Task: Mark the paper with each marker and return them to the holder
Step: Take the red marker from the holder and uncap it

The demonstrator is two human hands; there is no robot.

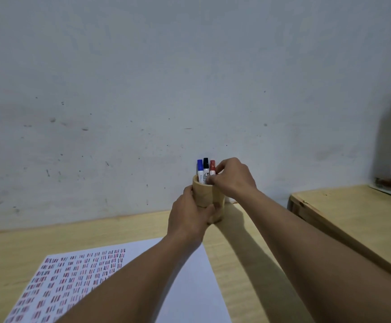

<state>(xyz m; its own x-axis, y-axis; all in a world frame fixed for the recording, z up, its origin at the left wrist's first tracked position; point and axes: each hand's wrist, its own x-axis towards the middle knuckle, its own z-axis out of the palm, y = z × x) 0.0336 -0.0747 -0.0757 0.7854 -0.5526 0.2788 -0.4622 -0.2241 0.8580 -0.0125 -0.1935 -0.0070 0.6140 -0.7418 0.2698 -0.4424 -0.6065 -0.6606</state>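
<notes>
A round wooden holder (205, 194) stands on the wooden table near the wall. Three markers stand upright in it: one with a blue cap (199, 167), one with a black cap (205, 166) and one with a red cap (212, 167). My left hand (189, 215) wraps around the holder's lower left side. My right hand (233, 178) is at the holder's right rim, its fingertips closed around the red marker's barrel. A white sheet of paper (189, 276) lies nearer to me, its left part covered with rows of short red, blue and black strokes.
The table (248, 252) ends at a scuffed grey wall (143, 101). A second wooden surface (353, 213) stands to the right, across a narrow gap, with something blurred at its far right edge.
</notes>
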